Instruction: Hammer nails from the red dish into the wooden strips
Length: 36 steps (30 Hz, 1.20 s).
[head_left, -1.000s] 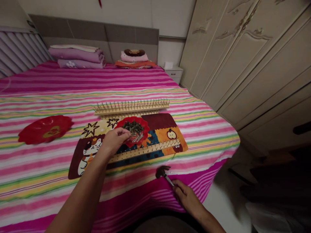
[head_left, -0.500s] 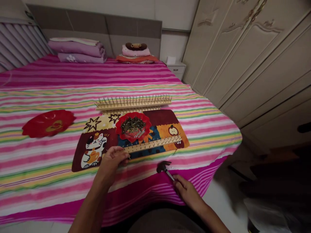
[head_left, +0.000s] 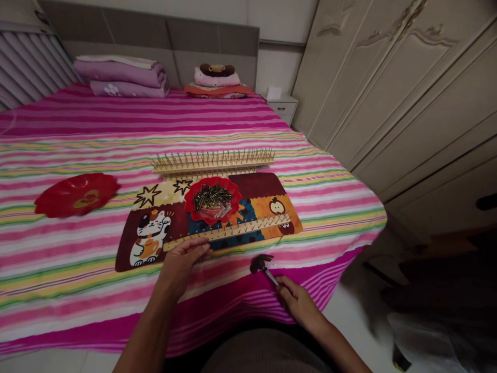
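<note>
My right hand (head_left: 297, 300) grips the handle of a claw hammer (head_left: 261, 263), whose dark head rests on or just above the striped bedspread near the front edge. A pale wooden strip (head_left: 235, 230) studded with upright nails lies across a patterned mat (head_left: 258, 185). At the strip's near side is my left hand (head_left: 186, 256), thumb and fingers brought together; anything small between them is hidden. Just behind the strip, a red scalloped dish (head_left: 189, 204) holds a heap of loose nails (head_left: 212, 197).
More nail-studded wooden strips (head_left: 213, 163) lie behind the mat, their nails pointing up. To the left is a red plate (head_left: 58, 199). Folded bedding (head_left: 120, 75) is stacked by the headboard, and a wardrobe (head_left: 388, 88) stands along the right.
My left hand has shifted slightly right along the strip, uncovering more of its left end. The hammer and my right hand have hardly moved.
</note>
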Available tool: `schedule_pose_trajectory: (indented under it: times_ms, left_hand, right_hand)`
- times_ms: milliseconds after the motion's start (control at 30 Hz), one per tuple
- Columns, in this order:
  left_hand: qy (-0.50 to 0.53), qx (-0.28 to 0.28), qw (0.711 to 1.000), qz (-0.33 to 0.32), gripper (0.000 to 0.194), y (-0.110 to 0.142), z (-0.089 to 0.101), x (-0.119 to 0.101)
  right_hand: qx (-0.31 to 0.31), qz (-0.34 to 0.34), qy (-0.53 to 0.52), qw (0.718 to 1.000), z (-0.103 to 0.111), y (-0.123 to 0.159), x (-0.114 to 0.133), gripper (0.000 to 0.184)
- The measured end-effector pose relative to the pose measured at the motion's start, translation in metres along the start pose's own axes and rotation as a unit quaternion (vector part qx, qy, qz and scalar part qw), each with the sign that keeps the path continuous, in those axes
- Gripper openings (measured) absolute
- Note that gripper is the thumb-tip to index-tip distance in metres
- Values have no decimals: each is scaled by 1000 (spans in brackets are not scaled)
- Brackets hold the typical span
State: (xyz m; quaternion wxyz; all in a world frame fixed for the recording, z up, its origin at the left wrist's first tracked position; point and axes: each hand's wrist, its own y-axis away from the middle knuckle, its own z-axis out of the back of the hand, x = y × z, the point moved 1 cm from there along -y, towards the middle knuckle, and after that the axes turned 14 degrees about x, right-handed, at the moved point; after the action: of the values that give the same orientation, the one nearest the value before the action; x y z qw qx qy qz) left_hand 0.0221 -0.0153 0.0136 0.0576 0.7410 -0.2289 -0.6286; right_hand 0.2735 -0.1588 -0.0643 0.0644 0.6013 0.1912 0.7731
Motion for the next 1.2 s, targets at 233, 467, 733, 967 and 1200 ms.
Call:
schedule_pose_trajectory:
  times_ms: [233, 467, 733, 967, 1200]
  left_hand:
    - [-86, -68, 992, -66, 30, -7, -17, 7]
    - [-137, -117, 976, -121, 27, -20, -24, 24]
    - [-243, -157, 952, -104, 24, -22, -28, 23]
    - [-326, -154, 925, -119, 21, -26, -27, 25]
    - [-409, -143, 882, -185, 18, -28, -28, 30]
  right_hand:
    - [2, -9, 6, 1000, 1, 1, 4, 22]
    - [-7, -6, 14, 1000, 0, 1, 3, 21]
    - [-7, -2, 16, 1000, 1, 2, 6, 23]
    - [-6, 0, 37, 999, 0, 3, 4, 24]
    - [12, 37, 56, 998, -5, 11, 56, 31]
